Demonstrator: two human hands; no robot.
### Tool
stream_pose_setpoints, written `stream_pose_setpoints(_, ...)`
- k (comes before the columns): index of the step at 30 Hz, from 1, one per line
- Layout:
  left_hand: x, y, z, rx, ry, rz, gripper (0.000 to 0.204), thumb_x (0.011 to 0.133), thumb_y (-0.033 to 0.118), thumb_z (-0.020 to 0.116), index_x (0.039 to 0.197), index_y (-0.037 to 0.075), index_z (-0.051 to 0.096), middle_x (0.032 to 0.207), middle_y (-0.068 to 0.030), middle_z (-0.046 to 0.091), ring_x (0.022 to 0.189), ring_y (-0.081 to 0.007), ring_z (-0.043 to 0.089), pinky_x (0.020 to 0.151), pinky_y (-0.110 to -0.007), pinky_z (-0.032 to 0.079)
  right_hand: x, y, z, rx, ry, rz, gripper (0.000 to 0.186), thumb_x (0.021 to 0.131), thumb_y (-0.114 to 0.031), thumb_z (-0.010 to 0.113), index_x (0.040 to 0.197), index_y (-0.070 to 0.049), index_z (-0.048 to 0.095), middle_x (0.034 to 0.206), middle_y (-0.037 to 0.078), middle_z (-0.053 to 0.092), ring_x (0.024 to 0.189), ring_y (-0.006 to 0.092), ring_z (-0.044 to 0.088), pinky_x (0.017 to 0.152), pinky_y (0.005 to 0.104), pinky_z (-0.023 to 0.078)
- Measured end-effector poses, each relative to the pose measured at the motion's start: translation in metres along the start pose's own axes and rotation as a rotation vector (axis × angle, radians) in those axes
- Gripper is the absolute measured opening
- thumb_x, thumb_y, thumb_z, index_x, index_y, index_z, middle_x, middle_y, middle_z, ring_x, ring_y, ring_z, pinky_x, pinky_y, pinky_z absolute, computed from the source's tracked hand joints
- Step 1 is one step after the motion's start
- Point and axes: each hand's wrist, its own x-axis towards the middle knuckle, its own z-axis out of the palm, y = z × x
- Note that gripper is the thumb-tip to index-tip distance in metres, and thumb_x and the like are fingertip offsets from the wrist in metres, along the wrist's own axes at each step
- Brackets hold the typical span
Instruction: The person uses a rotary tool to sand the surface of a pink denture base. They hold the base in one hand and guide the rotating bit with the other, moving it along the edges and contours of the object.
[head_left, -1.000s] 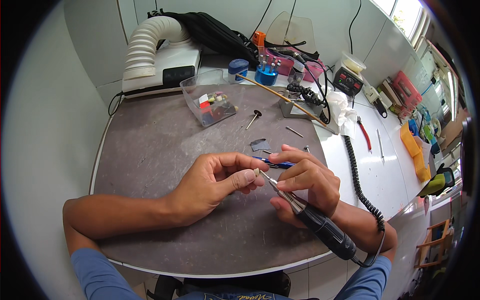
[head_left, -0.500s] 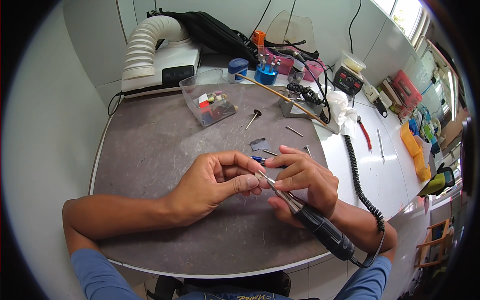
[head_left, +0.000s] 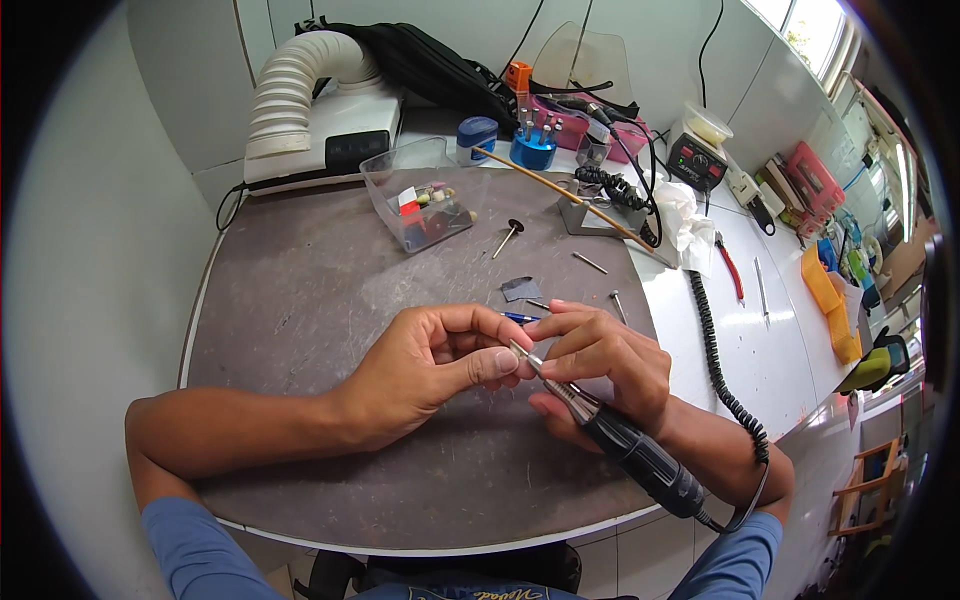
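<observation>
Over the front middle of the brown work mat (head_left: pixel 300 270), my left hand (head_left: pixel 425 375) pinches a small pale piece (head_left: pixel 518 353) between thumb and fingers. Most of that piece is covered by the fingertips, so its kind cannot be told. My right hand (head_left: pixel 615 365) is closed round a black and silver rotary handpiece (head_left: pixel 640 455), gripped like a pen. Its thin metal tip meets the pale piece, and the fingertips of both hands are close together. From the handpiece's rear end a cord runs to a black coiled cable (head_left: pixel 722 375) at the right.
Beyond my hands lie a blue pen (head_left: pixel 518 318), a grey abrasive scrap (head_left: pixel 520 289) and a dark disc on a shank (head_left: pixel 509 238). A clear bin (head_left: pixel 425 225) holds small bits. A wooden stick (head_left: pixel 560 188) crosses a grey stand. Red-handled pliers (head_left: pixel 731 268) lie right.
My right hand and the handpiece have shifted slightly left, bringing the tip further over the pale piece. The left hand has stayed nearly still.
</observation>
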Motion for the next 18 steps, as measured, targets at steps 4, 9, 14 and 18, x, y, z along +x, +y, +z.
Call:
stream_pose_setpoints(4,-0.0005,-0.0023,-0.0011,0.023,0.039,0.053,0.018,0.091,0.008,0.065,0.107,-0.001,0.061,0.094,-0.0059,0.065,0.085,-0.0105,0.062,0.078,-0.023,0.051,0.0025,-0.0033,-0.0023,0.007,-0.021,-0.022,0.027,0.069,-0.005,0.080,0.088,-0.005,0.062,0.081,0.008,0.066,0.091,0.0284,0.069,0.090,0.0478,0.053)
stream_pose_setpoints(9,0.0008,-0.0025,-0.0012,0.056,0.100,0.055,0.019,0.091,0.008,0.066,0.107,-0.001,0.062,0.098,-0.0079,0.067,0.090,-0.0116,0.063,0.078,-0.024,0.052,0.0006,-0.0083,-0.0043,0.052,-0.059,-0.035,0.026,0.070,-0.004,0.080,0.089,-0.005,0.062,0.081,0.008,0.066,0.095,0.0269,0.070,0.094,0.0476,0.052)
stream_pose_setpoints(14,0.0001,-0.0060,-0.0027,0.057,0.104,0.076,0.018,0.091,0.007,0.065,0.107,-0.001,0.064,0.102,-0.0102,0.067,0.093,-0.0138,0.065,0.080,-0.026,0.053,0.0011,-0.0081,-0.0036,0.010,-0.082,-0.045,0.026,0.073,-0.004,0.079,0.090,-0.005,0.060,0.080,0.009,0.066,0.097,0.0290,0.070,0.094,0.0483,0.051)
stream_pose_setpoints(18,0.0006,-0.0051,-0.0010,-0.036,0.125,0.084,0.018,0.091,0.006,0.065,0.107,-0.002,0.064,0.101,-0.0100,0.067,0.093,-0.0138,0.065,0.081,-0.027,0.054,0.0010,-0.0072,-0.0030,-0.007,-0.044,-0.029,0.025,0.072,-0.004,0.079,0.090,-0.005,0.062,0.081,0.009,0.067,0.098,0.0264,0.070,0.094,0.0455,0.052)
